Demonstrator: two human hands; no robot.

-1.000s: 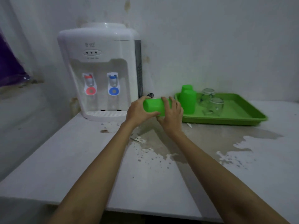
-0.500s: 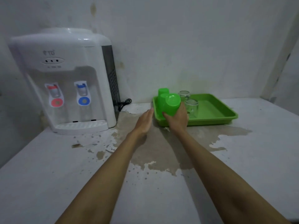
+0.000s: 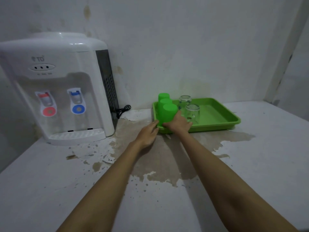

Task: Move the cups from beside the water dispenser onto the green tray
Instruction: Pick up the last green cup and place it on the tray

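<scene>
The green tray (image 3: 217,114) lies on the counter against the wall, right of the white water dispenser (image 3: 63,91). Three green plastic cups stand upside down in a row along its left side; the nearest green cup (image 3: 168,114) is at the front left corner. My right hand (image 3: 178,123) wraps around this cup's lower right side. My left hand (image 3: 148,133) rests at the tray's front left corner, fingers touching the rim, holding nothing. Two clear glasses (image 3: 192,112) stand upside down on the tray just right of the green cups.
A black power cord (image 3: 122,110) lies between the dispenser and the tray. A wet stain (image 3: 155,156) spreads across the white counter in front of the tray. The wall runs close behind everything.
My right hand carried the green cup from in front of the dispenser to the tray and turned it mouth down at the front left corner. My left hand let go and moved to the tray's rim.
</scene>
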